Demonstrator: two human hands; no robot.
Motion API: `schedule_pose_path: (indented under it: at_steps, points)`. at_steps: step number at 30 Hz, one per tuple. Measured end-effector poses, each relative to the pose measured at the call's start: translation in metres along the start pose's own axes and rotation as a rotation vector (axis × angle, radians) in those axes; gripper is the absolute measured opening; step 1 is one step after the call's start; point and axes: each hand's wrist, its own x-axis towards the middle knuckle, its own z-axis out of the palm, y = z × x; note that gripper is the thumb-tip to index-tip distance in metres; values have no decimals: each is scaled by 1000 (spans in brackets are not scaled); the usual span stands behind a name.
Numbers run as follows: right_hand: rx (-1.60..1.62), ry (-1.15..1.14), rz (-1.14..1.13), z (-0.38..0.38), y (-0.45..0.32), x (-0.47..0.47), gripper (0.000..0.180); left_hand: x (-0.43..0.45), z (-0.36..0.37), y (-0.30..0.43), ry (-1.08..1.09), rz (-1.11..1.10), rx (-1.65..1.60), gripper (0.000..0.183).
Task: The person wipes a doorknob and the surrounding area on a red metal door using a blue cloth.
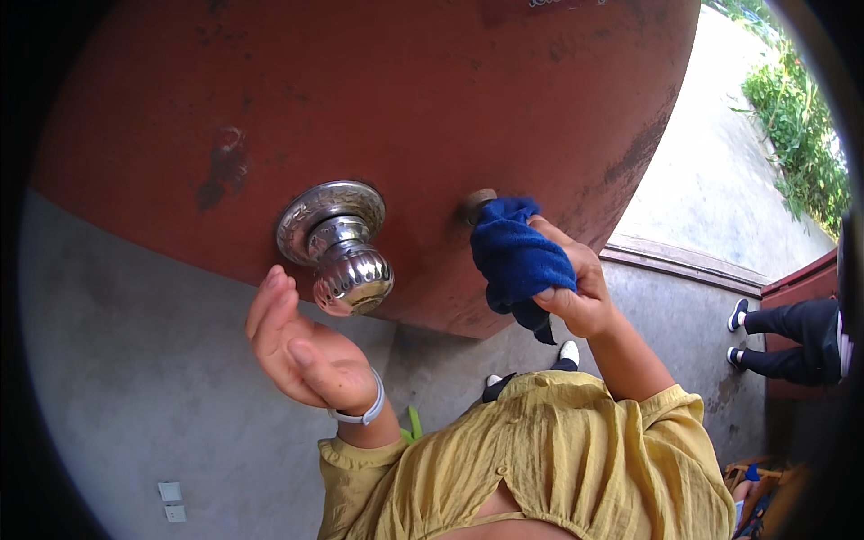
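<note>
A red painted door (418, 121) with worn dark patches stands before me. A shiny metal doorknob (354, 277) on a round patterned backplate (331, 219) sticks out from it. My left hand (307, 344), with a pale band (368, 408) on the wrist, is raised just below and left of the knob, fingers apart and holding nothing. Bunched in my right hand (580, 283) is a blue cloth (518, 253), which lies against or just in front of a small round fitting (478, 201) on the door. The cloth partly hides that fitting.
Another person (790, 337) in dark trousers stands at the far right, beside a red door panel (800, 273). A wooden threshold (682, 260) borders the bright paving outside, with green plants (793, 121) beyond. Wall switches (170, 491) are at lower left, and wooden furniture (769, 476) at lower right.
</note>
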Motion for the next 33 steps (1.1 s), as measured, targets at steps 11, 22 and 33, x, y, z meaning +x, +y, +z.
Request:
schedule_pose_path:
  at_steps: [11,22,33]
  points:
    - [-181,194,-322,32,-31,77,32,-22,40,-3,-82,77,136,32]
    - [-175,-40,-272,68,-3,107,36,-37,29,-7,-97,12,171,41]
    - [63,224,-39,92,18,53,37,-38,33,-4,-8,56,78,36]
